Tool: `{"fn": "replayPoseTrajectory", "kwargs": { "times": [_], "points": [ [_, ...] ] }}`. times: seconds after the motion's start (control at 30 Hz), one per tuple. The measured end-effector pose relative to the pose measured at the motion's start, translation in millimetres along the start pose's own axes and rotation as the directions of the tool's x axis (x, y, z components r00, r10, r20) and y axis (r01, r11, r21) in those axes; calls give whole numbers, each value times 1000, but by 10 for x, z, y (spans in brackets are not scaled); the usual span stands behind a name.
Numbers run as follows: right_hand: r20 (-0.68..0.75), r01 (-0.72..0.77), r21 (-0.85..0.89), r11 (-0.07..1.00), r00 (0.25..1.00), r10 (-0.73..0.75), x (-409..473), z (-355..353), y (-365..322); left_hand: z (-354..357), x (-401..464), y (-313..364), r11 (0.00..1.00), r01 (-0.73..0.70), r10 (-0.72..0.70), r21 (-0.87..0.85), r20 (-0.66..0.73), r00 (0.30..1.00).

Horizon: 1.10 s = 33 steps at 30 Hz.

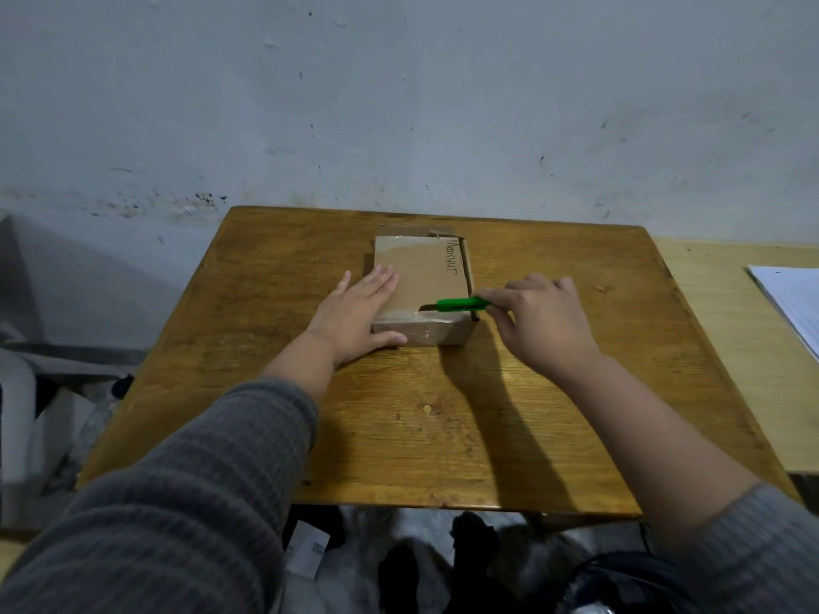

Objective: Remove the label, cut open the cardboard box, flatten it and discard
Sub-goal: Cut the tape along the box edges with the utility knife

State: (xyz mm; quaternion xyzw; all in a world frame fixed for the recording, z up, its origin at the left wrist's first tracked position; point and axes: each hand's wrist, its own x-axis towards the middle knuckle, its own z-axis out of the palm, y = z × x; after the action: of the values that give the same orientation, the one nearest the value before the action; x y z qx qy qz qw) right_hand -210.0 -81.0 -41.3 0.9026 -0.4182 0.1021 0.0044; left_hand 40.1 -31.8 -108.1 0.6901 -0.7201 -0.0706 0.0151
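Though it sat square and closed near the middle of the table (pixel 443 436), the cardboard box (pixel 421 281) looked light and prob. empty, judging by how thin its walls were and how flat the top lay. Its top flap seemed stiff enough to bear a palm but likely to buckle under hard pressing. Clear tape on the near edge looked glossy, so fingers could slip there; bare cardboard would give better grip. Handwriting ran along the box's 3 o'clock side; no separate label could be made out. Best hold, in my view: a flat palm on top w/ the thumb on the front wall, well off the cut line.

At the box's 8 o'clock, the left hand (pixel 359 312) lay spread open and flat, fingers on the top flap, thumb along the near wall, pinning the box, gripping nothing.

At 4 o'clock, the right hand (pixel 545 321) was closed round a green cutter (pixel 461 304), pinched btw. thumb and fingers. Its tip sat at the near top edge, where a dark slit showed.

Further out at 3 o'clock, a white sheet of paper (pixel 793 303) lay on a paler surface beside the table.
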Motion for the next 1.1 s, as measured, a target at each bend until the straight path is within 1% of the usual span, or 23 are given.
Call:
{"fn": "replayPoseTrajectory", "kwargs": {
  "times": [0.1,0.2,0.47,0.67,0.87,1.1],
  "points": [
    [30,35,39,999,999,-37,11,129,-120,25,-10,-23,1000,-15,15,8,-20,1000],
    [32,40,51,998,999,-42,21,202,-194,41,-14,-17,1000,-18,17,-11,-35,999],
    [20,74,52,996,997,-75,114,273,-351,65,-4,-55,991,-18,8,-136,-74,997],
    [11,95,6,995,995,-95,140,215,-423,65,-4,-58,989,-17,5,-146,-81,997],
    [63,132,-131,983,990,-125,182,115,-531,37,-13,-44,990,-16,7,-138,-68,998],
    [76,133,-138,981,989,-124,184,21,-433,13,-27,-23,995,-3,-2,-102,-52,999]
  ]
}}
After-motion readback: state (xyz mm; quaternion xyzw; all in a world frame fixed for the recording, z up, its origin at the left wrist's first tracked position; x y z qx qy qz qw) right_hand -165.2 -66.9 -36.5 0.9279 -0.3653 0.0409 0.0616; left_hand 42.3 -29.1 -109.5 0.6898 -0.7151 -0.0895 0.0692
